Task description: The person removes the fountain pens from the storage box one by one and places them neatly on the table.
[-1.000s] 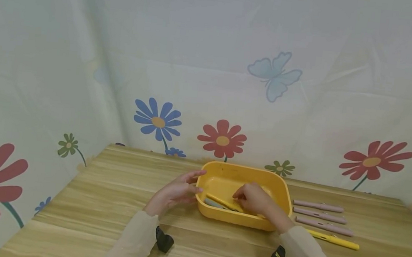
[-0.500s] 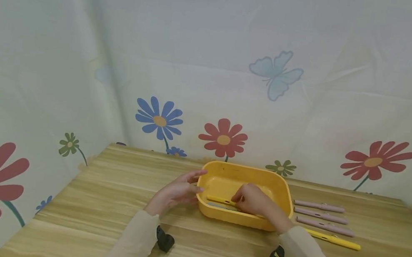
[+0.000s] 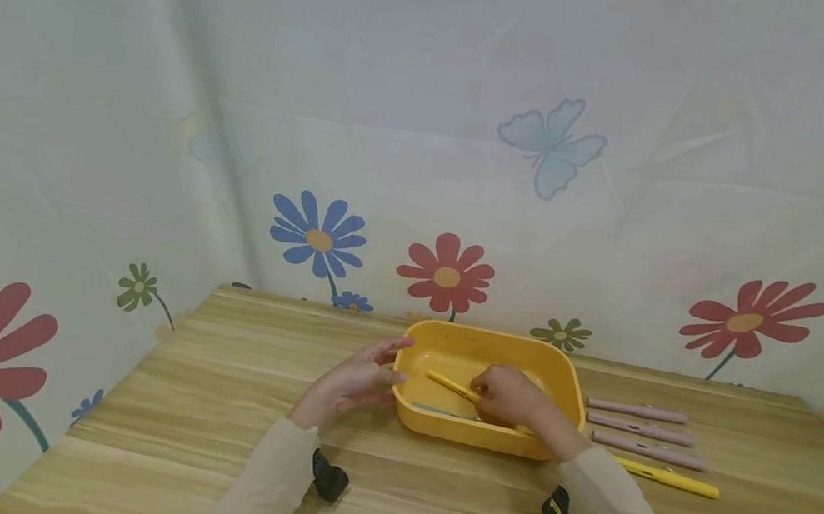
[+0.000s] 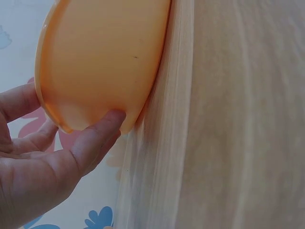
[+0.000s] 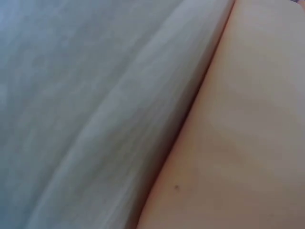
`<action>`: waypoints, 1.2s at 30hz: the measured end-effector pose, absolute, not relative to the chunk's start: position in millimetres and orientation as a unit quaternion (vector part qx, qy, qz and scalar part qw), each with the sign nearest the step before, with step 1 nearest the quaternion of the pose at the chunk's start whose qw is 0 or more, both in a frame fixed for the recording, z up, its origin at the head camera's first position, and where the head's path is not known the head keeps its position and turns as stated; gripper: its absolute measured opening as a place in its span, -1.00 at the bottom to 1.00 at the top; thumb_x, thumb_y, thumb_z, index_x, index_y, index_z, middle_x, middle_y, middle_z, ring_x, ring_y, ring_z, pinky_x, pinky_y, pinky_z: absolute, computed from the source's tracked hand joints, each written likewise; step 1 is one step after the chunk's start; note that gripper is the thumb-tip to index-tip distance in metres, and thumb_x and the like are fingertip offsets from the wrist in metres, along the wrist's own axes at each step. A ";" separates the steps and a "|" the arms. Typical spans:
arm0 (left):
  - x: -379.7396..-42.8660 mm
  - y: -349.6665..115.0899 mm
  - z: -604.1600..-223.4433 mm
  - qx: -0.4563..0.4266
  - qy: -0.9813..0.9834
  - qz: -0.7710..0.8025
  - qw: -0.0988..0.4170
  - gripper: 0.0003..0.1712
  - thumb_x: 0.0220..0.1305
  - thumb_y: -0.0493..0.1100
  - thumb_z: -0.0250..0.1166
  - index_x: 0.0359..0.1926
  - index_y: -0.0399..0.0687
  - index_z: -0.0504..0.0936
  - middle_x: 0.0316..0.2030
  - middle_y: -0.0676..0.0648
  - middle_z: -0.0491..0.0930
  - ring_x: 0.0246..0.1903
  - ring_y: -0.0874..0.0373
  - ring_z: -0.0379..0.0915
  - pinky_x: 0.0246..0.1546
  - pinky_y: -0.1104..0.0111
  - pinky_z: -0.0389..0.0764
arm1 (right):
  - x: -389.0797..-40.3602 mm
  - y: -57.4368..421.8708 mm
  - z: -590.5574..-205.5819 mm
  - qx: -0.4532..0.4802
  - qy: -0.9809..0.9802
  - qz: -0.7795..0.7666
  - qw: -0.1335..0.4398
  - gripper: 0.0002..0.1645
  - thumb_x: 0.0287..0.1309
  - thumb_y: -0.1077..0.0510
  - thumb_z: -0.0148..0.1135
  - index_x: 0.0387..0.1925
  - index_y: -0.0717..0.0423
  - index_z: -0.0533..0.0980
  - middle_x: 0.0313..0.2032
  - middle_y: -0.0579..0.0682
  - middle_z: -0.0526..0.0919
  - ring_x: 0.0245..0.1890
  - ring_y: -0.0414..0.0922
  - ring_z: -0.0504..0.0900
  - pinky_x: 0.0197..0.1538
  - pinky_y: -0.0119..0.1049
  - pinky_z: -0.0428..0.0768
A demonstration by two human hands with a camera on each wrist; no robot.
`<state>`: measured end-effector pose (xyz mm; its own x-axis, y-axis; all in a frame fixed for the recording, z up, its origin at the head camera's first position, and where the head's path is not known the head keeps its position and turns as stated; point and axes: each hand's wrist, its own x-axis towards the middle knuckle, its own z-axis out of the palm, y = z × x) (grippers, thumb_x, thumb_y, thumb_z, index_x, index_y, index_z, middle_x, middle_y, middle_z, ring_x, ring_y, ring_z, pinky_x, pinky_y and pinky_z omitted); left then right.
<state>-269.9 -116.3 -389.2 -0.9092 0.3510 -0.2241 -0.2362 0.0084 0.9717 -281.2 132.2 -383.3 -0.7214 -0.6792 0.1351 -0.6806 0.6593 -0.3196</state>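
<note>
My left hand (image 3: 357, 377) rests its spread, fairly straight fingers against the left end of a yellow plastic box (image 3: 557, 381); the left wrist view shows fingertips on the box's rim and outer wall (image 4: 100, 71). Inside the box, my right hand (image 3: 514, 396) pinches one end of a yellow pen (image 3: 451, 385), whose other end points up to the left. A grey-blue pen (image 3: 437, 410) lies below it along the near wall, partly hidden. The right wrist view shows only a pale sleeve (image 5: 105, 124) and bare skin, no fingers.
Right of the box, several pens lie roughly parallel on the wooden table (image 3: 215, 404): mauve pens (image 3: 638, 429) and a yellow pen (image 3: 675, 480) closest to me. Behind the table hangs a flower-printed curtain (image 3: 392, 163).
The yellow pen in the box has swung from lying beside the grey-blue pen to a tilt away from it, with my right hand at its right end. My left hand stays at the box.
</note>
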 end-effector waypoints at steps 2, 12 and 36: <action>-270.3 -116.3 -389.2 0.041 0.678 0.704 0.208 -0.29 0.17 -0.43 0.11 0.33 -0.02 0.18 0.33 -0.26 0.03 0.13 -0.16 0.25 0.03 0.10 0.44 | -279.3 130.5 -382.1 0.374 -0.912 0.169 0.002 -0.84 -0.21 0.45 0.14 -0.70 0.19 0.44 -0.77 -0.22 0.08 -0.72 -0.29 0.07 -0.61 -0.49 0.08; -270.8 -116.9 -389.2 0.044 0.675 0.705 0.211 -0.30 0.19 -0.44 0.07 0.34 -0.05 0.16 0.33 -0.28 0.02 0.14 -0.17 0.23 0.02 0.13 0.46 | -279.3 130.9 -382.7 0.356 -0.920 0.167 0.000 -0.78 -0.32 0.48 0.14 -0.75 0.13 0.46 -0.75 -0.18 0.21 -0.70 -0.25 0.07 -0.61 -0.45 0.08; -272.3 -116.3 -389.4 0.045 0.678 0.704 0.208 -0.30 0.18 -0.44 0.08 0.34 -0.06 0.16 0.33 -0.29 0.01 0.15 -0.18 0.20 0.05 0.06 0.41 | -264.3 175.0 -352.9 0.413 -0.865 0.283 0.036 -0.75 -0.09 0.40 0.28 -0.26 0.37 0.61 -0.32 0.15 0.69 -0.30 -0.06 0.65 -0.30 -0.31 0.62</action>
<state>-272.3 -116.3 -389.4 -0.9098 0.3533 -0.2180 -0.2310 0.0055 0.9729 -264.3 175.0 -352.9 -0.6569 -0.6936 0.2955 -0.7342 0.4995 -0.4598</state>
